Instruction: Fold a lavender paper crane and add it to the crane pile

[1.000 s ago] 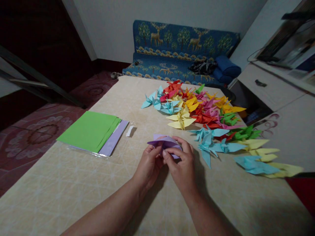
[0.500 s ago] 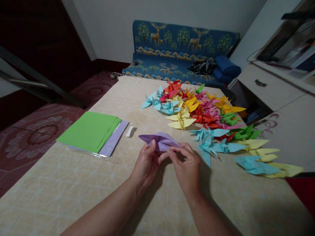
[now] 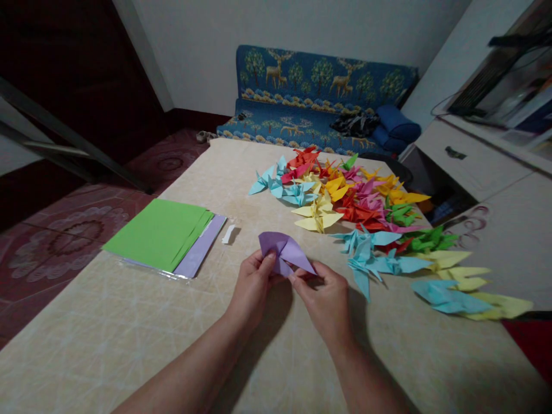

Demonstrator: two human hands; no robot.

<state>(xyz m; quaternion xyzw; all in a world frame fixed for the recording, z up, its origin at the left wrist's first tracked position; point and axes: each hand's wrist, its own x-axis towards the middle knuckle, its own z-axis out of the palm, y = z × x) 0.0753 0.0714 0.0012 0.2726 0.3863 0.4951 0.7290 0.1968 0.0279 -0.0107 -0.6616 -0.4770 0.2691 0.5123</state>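
A folded purple paper piece is held just above the beige table, near its middle. My left hand pinches the paper's left lower part with thumb and fingers closed. My right hand pinches its right lower edge. A broad flap of the paper stands up and points right. A heap of finished paper cranes in blue, red, yellow, pink and green lies just beyond and right of my hands.
A stack of green and lilac paper sheets lies in a clear sleeve to the left, with a small white scrap beside it. A blue patterned sofa stands behind the table. White cabinets run along the right.
The purple paper was opened out long and flat, then turned so a flap stands up. Both hands shifted slightly toward me. The camera tilted a little.
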